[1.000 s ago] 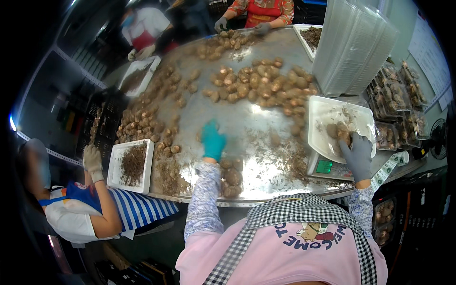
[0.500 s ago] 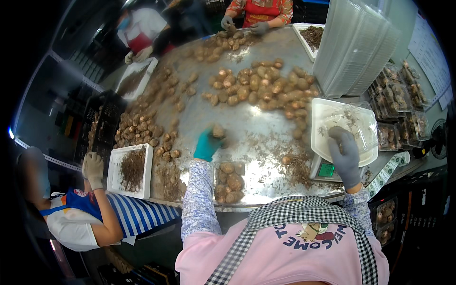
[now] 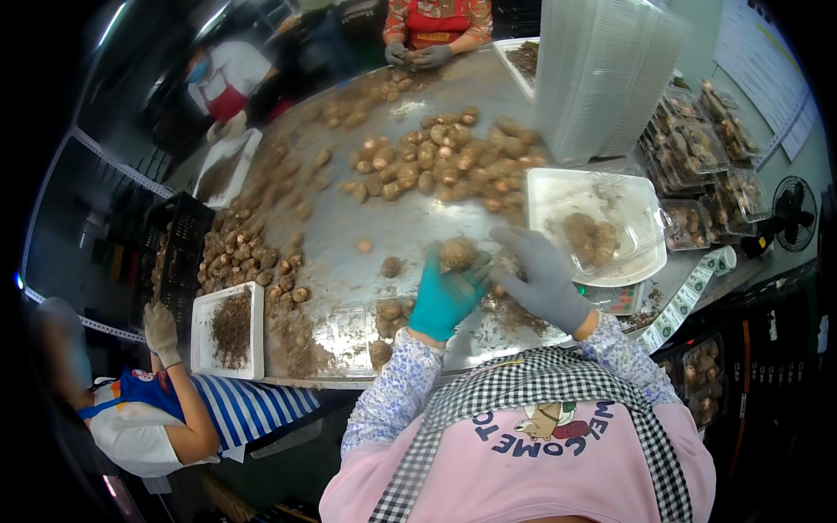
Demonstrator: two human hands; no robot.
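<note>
My left hand (image 3: 446, 298), in a teal glove, is closed around a brown taro (image 3: 458, 254) above the near part of the metal table. Beside it is my right hand (image 3: 545, 277) in a grey glove, fingers apart and slightly blurred, with no object clearly held. Partly behind my left wrist lies a clear plastic box (image 3: 353, 329) with taros (image 3: 390, 310) in and beside it. To the right, a white tray (image 3: 545, 261) sits on a scale (image 3: 617, 299). A few taros (image 3: 589, 239) lie in the tray, apparently in a clear box.
Loose taros (image 3: 445, 157) are heaped mid-table, more (image 3: 240, 253) at left. Tall stacked clear boxes (image 3: 602, 78) stand at right, near filled packs (image 3: 689, 139), a label roll (image 3: 719, 260) and a fan (image 3: 793, 213). White trays of debris (image 3: 253, 349) line the edges. Co-workers stand left and far.
My right hand has left the white tray and moved left, beside my left hand. My left hand has moved right, with a taro in it. The view has shifted.
</note>
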